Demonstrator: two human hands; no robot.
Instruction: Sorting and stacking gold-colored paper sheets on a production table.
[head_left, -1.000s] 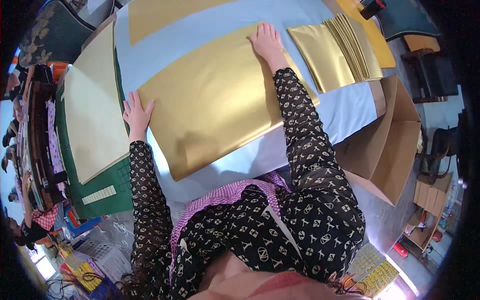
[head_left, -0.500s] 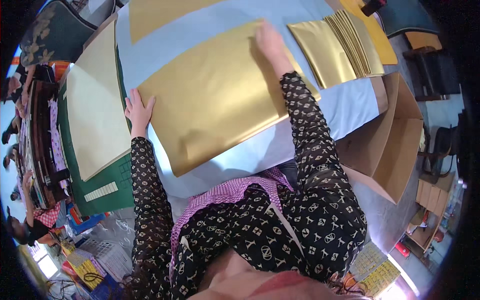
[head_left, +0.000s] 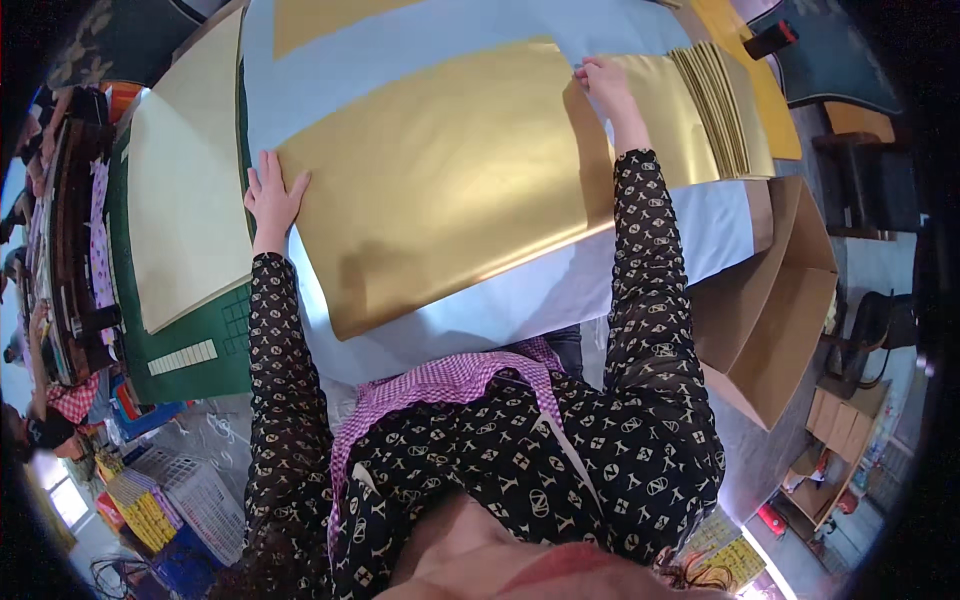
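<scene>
- While the left hand (head_left: pixel 275 195) keeps its place, the right hand (head_left: pixel 608 85) has come off the far right part of the gold sheet (head_left: pixel 450 180) and moved over to the upper left corner of the folded gold stack (head_left: pixel 680 110).
- The right fingers, extended over the sheet a second ago, are now drawn in and bunched together; whether they pinch an edge or merely rest there, I cannot tell.
- The left hand lies palm down at the sheet's left edge, near its far corner, with fingers spread and thumb against the gold; it grasps nothing.
- With this shift, the sheet seems to be steadied by one hand only, and the handling now takes in the stack as well.
- The sheet lies flat on a pale blue cover (head_left: pixel 500 320), in front of the person and between the two arms, with a dark shadow across its right part.
- The stack sits just to its right, its many folds bunched toward the far side from the hand.
- Farther out, cream sheets (head_left: pixel 190 180) lie over a green mat (head_left: pixel 200 385) on the left, and a cardboard box (head_left: pixel 770 310) stands on the right.
</scene>
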